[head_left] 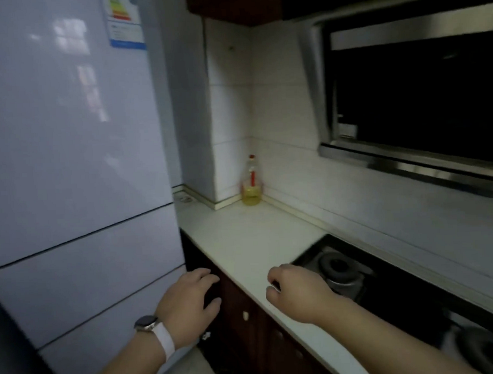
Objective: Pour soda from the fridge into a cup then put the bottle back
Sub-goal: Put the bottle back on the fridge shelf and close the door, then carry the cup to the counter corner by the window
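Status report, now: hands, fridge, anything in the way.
Left hand and right hand both empty, held out low. Fridge shut; no soda or cup visible. Oil bottle on counter, not obstructing.

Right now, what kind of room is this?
A home kitchen, most likely. A tall pale fridge stands shut beside a white counter, a gas stove is set into that counter, and a range hood hangs above it. A bottle of yellow oil stands in the corner.

Glossy smooth fridge (pixel 68 152), matt pale countertop (pixel 242 238), brushed-metal hood (pixel 408 162).
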### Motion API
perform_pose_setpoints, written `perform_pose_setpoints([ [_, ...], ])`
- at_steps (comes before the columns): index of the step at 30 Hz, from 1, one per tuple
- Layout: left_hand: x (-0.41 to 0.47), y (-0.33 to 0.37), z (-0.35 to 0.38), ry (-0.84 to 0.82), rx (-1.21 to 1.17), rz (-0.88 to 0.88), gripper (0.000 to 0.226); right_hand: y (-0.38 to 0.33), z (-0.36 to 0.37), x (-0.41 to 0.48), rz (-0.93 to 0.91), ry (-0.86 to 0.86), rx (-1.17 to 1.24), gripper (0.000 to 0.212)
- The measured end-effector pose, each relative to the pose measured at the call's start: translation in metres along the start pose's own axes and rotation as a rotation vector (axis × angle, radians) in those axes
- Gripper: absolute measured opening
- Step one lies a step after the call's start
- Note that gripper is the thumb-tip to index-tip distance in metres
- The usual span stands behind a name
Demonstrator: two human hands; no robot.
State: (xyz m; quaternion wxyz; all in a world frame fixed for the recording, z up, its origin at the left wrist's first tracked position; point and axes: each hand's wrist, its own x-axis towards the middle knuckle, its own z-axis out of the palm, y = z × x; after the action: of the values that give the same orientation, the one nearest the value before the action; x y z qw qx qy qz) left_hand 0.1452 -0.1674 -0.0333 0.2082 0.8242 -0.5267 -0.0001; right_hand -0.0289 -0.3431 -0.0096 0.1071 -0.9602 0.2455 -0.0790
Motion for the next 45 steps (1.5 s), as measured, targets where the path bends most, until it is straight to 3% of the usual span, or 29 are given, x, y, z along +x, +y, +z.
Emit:
perform_pose_setpoints([
  [3, -0.005, 0.064, 0.022, -0.038, -0.006, 0.093, 0.061, 0.04, -0.017, -0.067, 0.105, 0.011, 0.015, 0.037],
  [11, -0.025, 0.244, 0.074, -0.169, 0.004, 0.412, 0.063, 0.13, -0.057, -0.259, 0.403, 0.097, -0.007, 0.029],
  [17, -0.041, 0.365, 0.112, -0.256, -0.035, 0.69, 0.041, 0.174, -0.08, -0.387, 0.694, 0.155, -0.026, 0.03],
  [21, -0.049, 0.433, 0.136, -0.337, -0.059, 0.851, 0.041, 0.196, -0.088, -0.451, 0.867, 0.216, -0.028, 0.037],
  [29, -0.047, 0.548, 0.212, -0.515, -0.077, 1.123, 0.054, 0.242, -0.079, -0.537, 1.176, 0.268, 0.007, 0.044],
  [34, -0.047, 0.609, 0.264, -0.644, -0.114, 1.259, 0.047, 0.264, -0.074, -0.576, 1.388, 0.234, 0.039, 0.044],
  [38, -0.045, 0.649, 0.295, -0.732, -0.135, 1.337, 0.06, 0.279, -0.076, -0.596, 1.528, 0.24, 0.035, 0.043],
  [45, -0.068, 0.715, 0.327, -0.797, -0.131, 1.49, 0.045, 0.286, -0.085, -0.64, 1.686, 0.258, -0.01, 0.044],
])
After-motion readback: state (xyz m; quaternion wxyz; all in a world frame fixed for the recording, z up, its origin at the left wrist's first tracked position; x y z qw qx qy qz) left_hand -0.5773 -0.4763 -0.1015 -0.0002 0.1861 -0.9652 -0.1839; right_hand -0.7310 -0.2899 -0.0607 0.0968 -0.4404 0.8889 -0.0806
